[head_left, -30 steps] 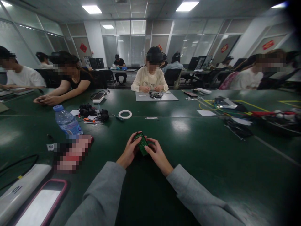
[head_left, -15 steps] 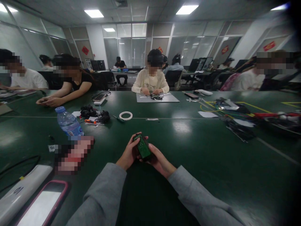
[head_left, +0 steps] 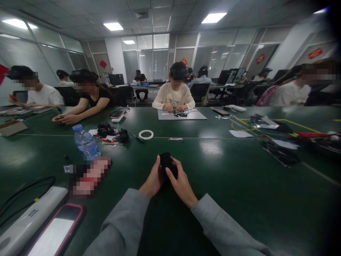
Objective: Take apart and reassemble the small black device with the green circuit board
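Note:
Between my two hands, above the green table [head_left: 239, 199], is a small black box-shaped device [head_left: 165, 159]; its exact kind does not show. My left hand [head_left: 155, 179] grips its left side, with the thumb up along the edge. Around its right side closes my right hand [head_left: 182, 181], the thumb lying across the black face. The underside of the device and several fingers beneath it are hidden.
To my left stand a water bottle [head_left: 86, 142], a pink-framed phone [head_left: 57, 229] and a white case [head_left: 34, 217] with a cable. Ahead lie a tape roll [head_left: 146, 131] and black cables [head_left: 119, 135]. Across the table a person [head_left: 174, 94] works on a grey board [head_left: 197, 115].
The device has been turned over in my hands: its green circuit-board face showed before, and now a black face does. My right thumb has moved onto that face. The view has shifted slightly.

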`<action>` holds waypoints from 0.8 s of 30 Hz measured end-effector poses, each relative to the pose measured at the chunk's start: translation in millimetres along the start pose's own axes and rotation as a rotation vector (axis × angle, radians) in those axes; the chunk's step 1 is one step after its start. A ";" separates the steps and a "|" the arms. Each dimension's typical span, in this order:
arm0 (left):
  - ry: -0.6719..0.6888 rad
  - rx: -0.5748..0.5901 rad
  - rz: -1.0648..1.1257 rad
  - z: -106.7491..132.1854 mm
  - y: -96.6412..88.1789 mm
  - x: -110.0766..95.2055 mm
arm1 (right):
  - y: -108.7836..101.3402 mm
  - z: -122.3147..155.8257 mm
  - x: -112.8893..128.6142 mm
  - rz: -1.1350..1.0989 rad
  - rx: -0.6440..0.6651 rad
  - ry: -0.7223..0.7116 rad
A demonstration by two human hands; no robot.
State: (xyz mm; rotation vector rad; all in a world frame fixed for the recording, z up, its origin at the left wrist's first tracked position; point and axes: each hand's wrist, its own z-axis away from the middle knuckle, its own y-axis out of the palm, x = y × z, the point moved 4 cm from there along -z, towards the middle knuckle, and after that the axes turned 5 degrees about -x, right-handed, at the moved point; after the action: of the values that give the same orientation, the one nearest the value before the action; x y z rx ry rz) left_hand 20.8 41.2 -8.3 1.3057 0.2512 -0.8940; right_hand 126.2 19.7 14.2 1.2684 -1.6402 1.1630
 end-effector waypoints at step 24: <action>0.099 -0.034 0.214 -13.3 -18.4 -10.3 | -24.9 -1.5 6.1 0.503 -0.299 -0.276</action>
State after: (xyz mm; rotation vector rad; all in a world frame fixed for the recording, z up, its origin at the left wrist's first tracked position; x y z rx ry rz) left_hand 5.6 57.7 -19.0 1.3193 0.1987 -0.6429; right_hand 149.1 16.9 25.6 0.8758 -2.3325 0.9962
